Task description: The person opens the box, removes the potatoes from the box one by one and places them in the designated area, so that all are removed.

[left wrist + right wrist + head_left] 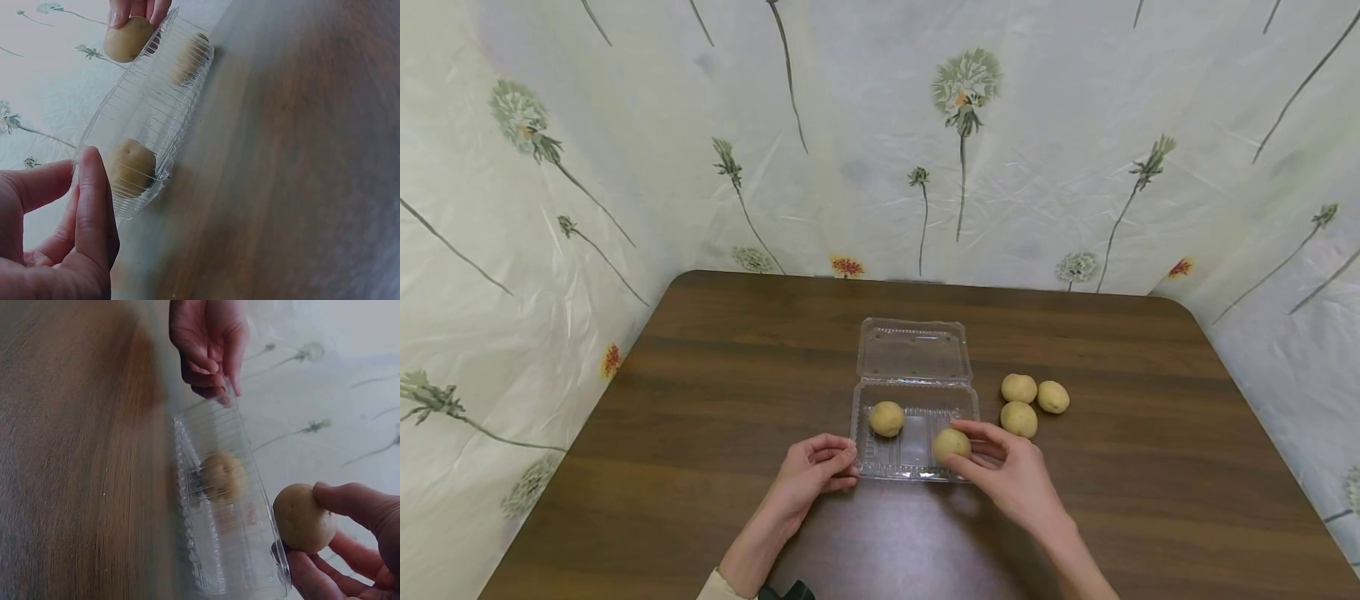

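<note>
A clear plastic clamshell container (915, 442) lies on the table with its lid (913, 350) folded back, away from me. My left hand (812, 473) pinches the rim at its left side between thumb and fingers, as the left wrist view also shows. One potato (887, 419) rests inside, in the left part. With thumb and fingertips, my right hand (1017, 479) grips a second potato (304, 518) at the rim height of the container's right part. Several more fingers of that hand are partly hidden behind the potato in the head view.
Three potatoes sit close together on the brown wooden table (737, 375), right of the container: one at the back (1018, 388), one in front (1018, 419) and one farther right (1053, 397). A flower-patterned sheet (850, 167) hangs behind the table and along its sides.
</note>
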A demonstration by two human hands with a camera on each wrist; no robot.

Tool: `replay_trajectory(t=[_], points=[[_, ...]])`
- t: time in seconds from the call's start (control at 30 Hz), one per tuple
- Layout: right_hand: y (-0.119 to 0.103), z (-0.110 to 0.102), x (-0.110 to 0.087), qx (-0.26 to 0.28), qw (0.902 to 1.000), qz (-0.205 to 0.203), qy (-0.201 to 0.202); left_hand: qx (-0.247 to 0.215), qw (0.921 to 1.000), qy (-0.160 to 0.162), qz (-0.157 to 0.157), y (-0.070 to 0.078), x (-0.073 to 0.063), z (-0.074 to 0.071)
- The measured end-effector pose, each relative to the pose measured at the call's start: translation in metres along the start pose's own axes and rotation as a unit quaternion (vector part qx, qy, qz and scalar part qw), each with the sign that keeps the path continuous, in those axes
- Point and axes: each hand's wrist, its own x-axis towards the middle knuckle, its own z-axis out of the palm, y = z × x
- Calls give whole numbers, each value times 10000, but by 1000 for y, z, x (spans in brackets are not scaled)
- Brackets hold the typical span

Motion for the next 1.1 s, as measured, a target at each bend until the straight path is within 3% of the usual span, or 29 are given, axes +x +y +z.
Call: replay_trajectory(t=[0.73, 1.1], points=[[5, -14, -8, 41, 9999, -57, 157, -14, 10000, -21, 21, 0, 0, 0], [3, -21, -12, -20, 9994, 127, 323, 19, 10000, -10, -3, 1, 0, 1]])
